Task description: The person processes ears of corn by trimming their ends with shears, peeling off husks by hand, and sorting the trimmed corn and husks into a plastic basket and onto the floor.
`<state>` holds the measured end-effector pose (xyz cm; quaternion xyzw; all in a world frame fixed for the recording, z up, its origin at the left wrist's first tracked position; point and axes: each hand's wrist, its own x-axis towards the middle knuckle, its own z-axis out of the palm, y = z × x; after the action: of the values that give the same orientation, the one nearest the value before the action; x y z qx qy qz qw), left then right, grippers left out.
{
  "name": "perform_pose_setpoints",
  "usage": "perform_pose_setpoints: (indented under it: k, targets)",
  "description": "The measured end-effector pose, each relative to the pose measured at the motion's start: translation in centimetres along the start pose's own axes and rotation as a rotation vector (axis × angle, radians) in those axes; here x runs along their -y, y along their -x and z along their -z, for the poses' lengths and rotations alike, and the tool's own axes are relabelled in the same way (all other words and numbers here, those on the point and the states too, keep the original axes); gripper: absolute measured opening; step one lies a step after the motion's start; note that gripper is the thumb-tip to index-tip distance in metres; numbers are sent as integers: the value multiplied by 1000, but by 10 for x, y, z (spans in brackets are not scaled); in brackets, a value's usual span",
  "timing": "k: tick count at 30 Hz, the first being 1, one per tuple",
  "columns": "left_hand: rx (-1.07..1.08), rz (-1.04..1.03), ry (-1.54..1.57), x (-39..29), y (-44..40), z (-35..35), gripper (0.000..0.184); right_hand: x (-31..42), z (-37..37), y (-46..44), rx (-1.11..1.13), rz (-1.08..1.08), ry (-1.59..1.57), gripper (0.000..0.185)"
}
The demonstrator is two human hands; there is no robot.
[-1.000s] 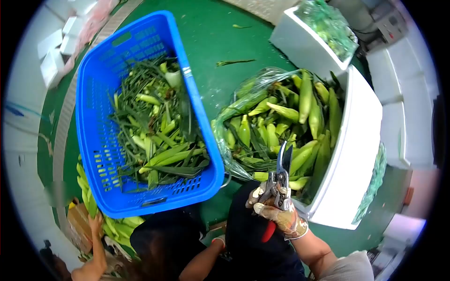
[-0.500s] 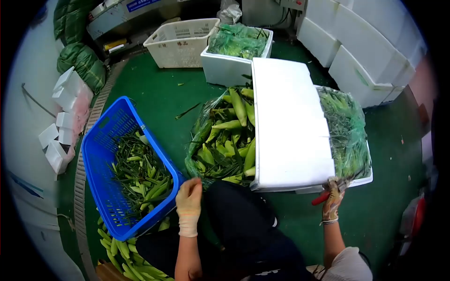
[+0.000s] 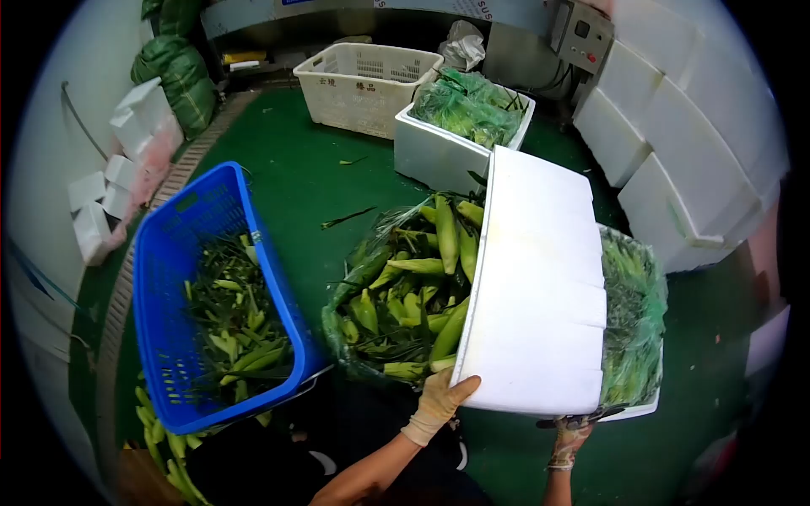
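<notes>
A white foam box [image 3: 540, 287] lies tipped on its side, its opening facing the unhusked corn [image 3: 413, 291] in a clear plastic bag. My gloved left hand [image 3: 438, 407] is closed on the box's lower left corner, thumb on the edge. My gloved right hand [image 3: 572, 440] is under the lower right edge, with part of the pruning shears [image 3: 595, 417] showing at its fingers; most of that hand's grip is hidden by the box. To the left stands a blue basket [image 3: 291, 325] holding green husks and leaf trimmings [image 3: 245, 320].
Behind are a white crate [image 3: 354, 101] and a foam box [image 3: 434, 156] with bagged greens. Another bagged box [image 3: 633, 320] sits at right. Foam boxes [image 3: 666, 169] are stacked at the back right. Corn [image 3: 173, 464] lies below the basket.
My left hand has moved right from beside the blue basket and taken hold of the foam box's corner. My right hand has shifted lower, partly beneath the box. The view has turned.
</notes>
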<state>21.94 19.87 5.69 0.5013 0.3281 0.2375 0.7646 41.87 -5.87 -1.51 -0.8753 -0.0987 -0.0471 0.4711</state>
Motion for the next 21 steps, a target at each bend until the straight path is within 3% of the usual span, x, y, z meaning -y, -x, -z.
perform_pose_setpoints:
  k: [1, 3, 5, 6, 8, 9, 11, 12, 13, 15, 16, 17, 18, 19, 21]
  targets:
    - [-53, 16, 61, -4, -5, 2, 48, 0, -1, -3, -14, 222, 231, 77]
    - [-190, -53, 95, -18, -10, 18, 41, 14, -7, -8, -31, 441, 475, 85]
    - [-263, -152, 215, -23, -14, 53, 42, 114, -23, 12, -164, 374, 55, 88]
    - [-318, -157, 426, -41, -13, 63, 45, 145, -30, 14, -134, 404, 31, 89]
    - [-421, -225, 703, -87, -19, 76, 50, 231, -57, 7, -13, 130, -512, 89]
    - [-479, -276, 775, -102, -21, 82, 53, 271, -69, -5, 35, 306, -344, 86]
    - [-369, -474, 781, -121, -29, 95, 56, 351, -93, -29, 57, 681, -40, 80]
    - [-478, -441, 781, -136, -39, 100, 39, 396, -103, -35, 71, 813, 26, 67]
    - [-530, -429, 867, -146, -47, 111, 39, 433, -117, -37, 122, 801, -61, 65]
    - [-443, -484, 931, -143, -61, 149, 43, 476, -145, -38, 241, 1009, -122, 65]
    - [-361, -456, 956, -150, -64, 170, 46, 488, -164, -34, 194, 1146, -120, 62]
    - [-277, -425, 979, -158, -68, 190, 48, 505, -183, -25, 344, 1027, -268, 59]
    - [-290, -450, 896, -169, -79, 203, 50, 520, -213, -26, 338, 1016, -275, 59]
    - [-317, -462, 811, -177, -89, 218, 51, 529, -250, -29, 16, 1287, -277, 46]
    - [-312, -438, 779, -181, -121, 267, 55, 570, -290, -31, 44, 1563, 99, 30]
